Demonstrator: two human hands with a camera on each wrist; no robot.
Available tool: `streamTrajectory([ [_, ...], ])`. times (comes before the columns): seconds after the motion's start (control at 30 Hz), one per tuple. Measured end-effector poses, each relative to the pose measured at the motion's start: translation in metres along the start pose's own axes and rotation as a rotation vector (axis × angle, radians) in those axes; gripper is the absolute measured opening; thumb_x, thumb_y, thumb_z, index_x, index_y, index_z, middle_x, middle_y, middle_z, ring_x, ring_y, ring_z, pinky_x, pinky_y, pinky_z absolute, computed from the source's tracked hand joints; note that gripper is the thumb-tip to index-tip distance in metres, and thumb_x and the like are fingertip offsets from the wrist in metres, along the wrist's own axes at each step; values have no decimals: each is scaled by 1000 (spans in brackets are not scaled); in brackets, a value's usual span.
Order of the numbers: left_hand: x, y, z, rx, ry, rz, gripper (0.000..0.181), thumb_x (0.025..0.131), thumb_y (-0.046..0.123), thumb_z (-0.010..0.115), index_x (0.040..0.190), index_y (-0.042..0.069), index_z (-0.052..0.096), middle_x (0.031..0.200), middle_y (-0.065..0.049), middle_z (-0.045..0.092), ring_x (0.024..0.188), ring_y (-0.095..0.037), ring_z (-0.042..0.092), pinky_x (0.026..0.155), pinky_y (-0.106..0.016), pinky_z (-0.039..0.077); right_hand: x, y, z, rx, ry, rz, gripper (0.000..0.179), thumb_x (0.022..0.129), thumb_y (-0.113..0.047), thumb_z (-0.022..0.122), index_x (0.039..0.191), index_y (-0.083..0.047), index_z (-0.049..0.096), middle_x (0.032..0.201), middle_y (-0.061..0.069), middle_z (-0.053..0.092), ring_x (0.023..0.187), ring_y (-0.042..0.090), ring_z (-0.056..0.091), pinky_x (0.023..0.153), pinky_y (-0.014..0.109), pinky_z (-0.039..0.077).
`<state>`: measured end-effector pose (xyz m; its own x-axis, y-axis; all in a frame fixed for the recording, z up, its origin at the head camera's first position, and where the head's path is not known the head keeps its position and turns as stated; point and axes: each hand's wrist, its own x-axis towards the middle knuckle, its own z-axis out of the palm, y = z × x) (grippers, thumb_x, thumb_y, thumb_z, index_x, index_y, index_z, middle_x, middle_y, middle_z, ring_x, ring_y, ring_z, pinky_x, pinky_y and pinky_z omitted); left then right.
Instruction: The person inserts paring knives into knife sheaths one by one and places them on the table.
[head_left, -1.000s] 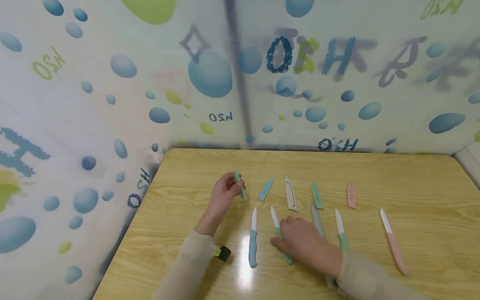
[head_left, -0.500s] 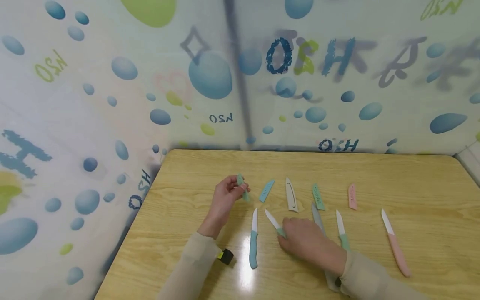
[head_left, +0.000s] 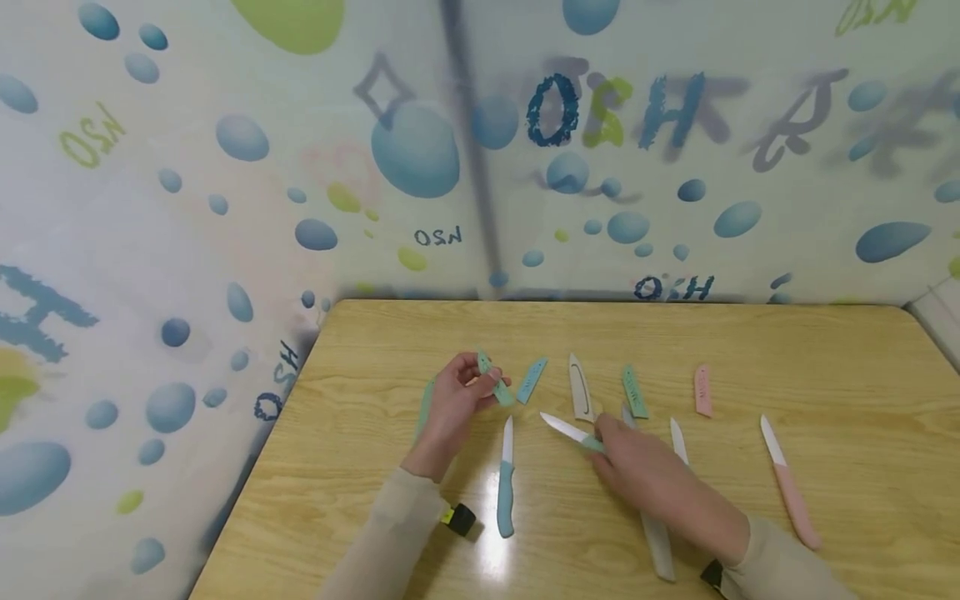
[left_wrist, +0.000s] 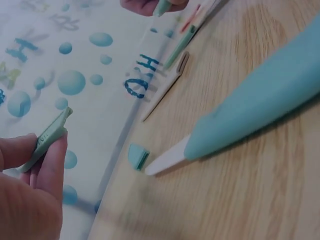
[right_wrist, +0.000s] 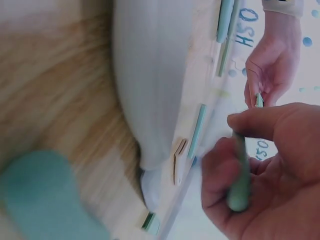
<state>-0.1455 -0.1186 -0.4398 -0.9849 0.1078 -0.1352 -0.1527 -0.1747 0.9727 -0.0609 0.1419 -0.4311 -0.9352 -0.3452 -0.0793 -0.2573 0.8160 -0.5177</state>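
The left hand (head_left: 450, 404) pinches a green blade sheath (left_wrist: 50, 137) between thumb and fingers; the right hand (head_left: 648, 467) grips a green-handled knife (head_left: 572, 431), its white blade angled toward the sheath but apart from it. Between the arms, a blue-handled knife (head_left: 506, 483) lies on the wooden table (head_left: 862, 375), near a blue sheath (head_left: 532, 381).

in left fingers (left_wrist: 53, 167), mint-green blade sheath (left_wrist: 46, 144); in right fingers (right_wrist: 260, 121), white-bladed, green-handled paring knife (head_left: 572, 431); beyond both, wall covering (head_left: 525, 212) patterned with blue and lime droplets.
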Motion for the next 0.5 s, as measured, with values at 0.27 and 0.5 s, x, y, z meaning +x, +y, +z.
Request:
streamTrajectory([
  [0.27,-3,-4,12,-33,-26,-27,33,103,4,64,125,-11,46,114,-26,73,96,-25,76,76,-25,62,-12,11,-5,23,38,31,14,105,-23,63,104,-10,58,69,-5,46,53,9,42,45,25,37],
  [0.5,-5,-10,21,-38,-68,-41,37,104,5,61,130,-14,43,117,-24,73,99,-24,76,81,-27,62,-16,18,-9,-6,45,51,24,108,-31,56,90,-17,54,65,-5,41,54,10,40,47,27,36],
])
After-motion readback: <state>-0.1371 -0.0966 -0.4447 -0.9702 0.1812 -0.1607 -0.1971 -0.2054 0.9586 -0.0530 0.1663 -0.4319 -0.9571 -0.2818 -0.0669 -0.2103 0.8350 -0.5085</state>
